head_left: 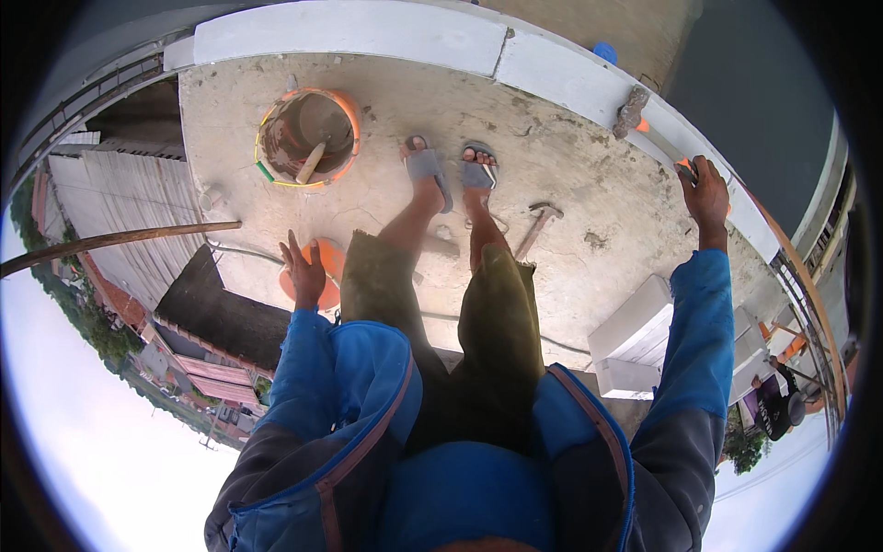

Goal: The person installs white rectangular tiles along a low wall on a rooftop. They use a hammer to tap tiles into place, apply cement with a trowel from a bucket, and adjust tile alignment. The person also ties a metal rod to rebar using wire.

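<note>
My right hand point(706, 201) is closed around the grip end of a mallet with an orange-and-grey handle point(664, 144). Its worn, mortar-smeared head point(631, 112) rests by the row of white blocks point(570, 78). My left hand point(306, 271) is held out with its fingers spread and nothing in it. Beneath that hand is a round orange thing point(329, 267), partly hidden by the hand and my leg. Ahead on the left stands an orange bucket point(353, 120) holding grey mortar and a tool with a pale wooden handle point(311, 163).
A claw hammer point(537, 228) lies on the rough concrete floor point(414, 87) right of my sandalled feet. White blocks point(635, 327) are stacked at the near right. A wooden pole point(120, 247) reaches in from the left. Another person point(777, 405) is at the right edge.
</note>
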{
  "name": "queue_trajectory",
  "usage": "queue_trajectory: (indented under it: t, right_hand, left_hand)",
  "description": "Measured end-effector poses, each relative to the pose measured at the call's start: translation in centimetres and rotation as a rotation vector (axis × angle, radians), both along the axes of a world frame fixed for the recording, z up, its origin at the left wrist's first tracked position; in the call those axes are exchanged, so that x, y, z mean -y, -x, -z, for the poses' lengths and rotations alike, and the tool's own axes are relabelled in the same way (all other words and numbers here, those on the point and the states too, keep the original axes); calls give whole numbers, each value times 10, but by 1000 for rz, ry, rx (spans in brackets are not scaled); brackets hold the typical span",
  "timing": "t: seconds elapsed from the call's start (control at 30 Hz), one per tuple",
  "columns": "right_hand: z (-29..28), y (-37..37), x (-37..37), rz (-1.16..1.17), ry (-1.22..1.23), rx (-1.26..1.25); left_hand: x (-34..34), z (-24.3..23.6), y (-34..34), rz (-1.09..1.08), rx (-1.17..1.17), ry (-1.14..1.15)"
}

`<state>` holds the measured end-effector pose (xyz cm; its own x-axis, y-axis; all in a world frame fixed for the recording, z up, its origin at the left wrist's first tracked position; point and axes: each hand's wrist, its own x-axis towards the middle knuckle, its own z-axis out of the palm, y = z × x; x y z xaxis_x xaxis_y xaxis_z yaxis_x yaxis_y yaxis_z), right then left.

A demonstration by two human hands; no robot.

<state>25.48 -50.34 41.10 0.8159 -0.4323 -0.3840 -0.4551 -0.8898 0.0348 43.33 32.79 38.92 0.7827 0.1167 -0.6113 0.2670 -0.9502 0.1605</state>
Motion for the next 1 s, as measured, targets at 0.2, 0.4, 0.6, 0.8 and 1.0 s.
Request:
queue_trajectory:
  t: [0.2, 0.4, 0.6, 0.8, 1.0]
  right_hand:
    - [-3, -12, -15, 68, 107, -101]
    - [-10, -24, -114, 202, 60, 305]
    - [17, -95, -282, 177, -285, 235]
    - [83, -216, -506, 206, -678, 29]
    - [174, -336, -772, 228, -704, -45]
  left_hand:
    - [-176, 16, 104, -104, -343, -23]
    - [-227, 52, 75, -18, -252, 156]
    - [-275, 176, 1, 437, -222, 111]
    - [-185, 193, -145, -706, -199, 487]
    - [-159, 219, -244, -894, -436, 966]
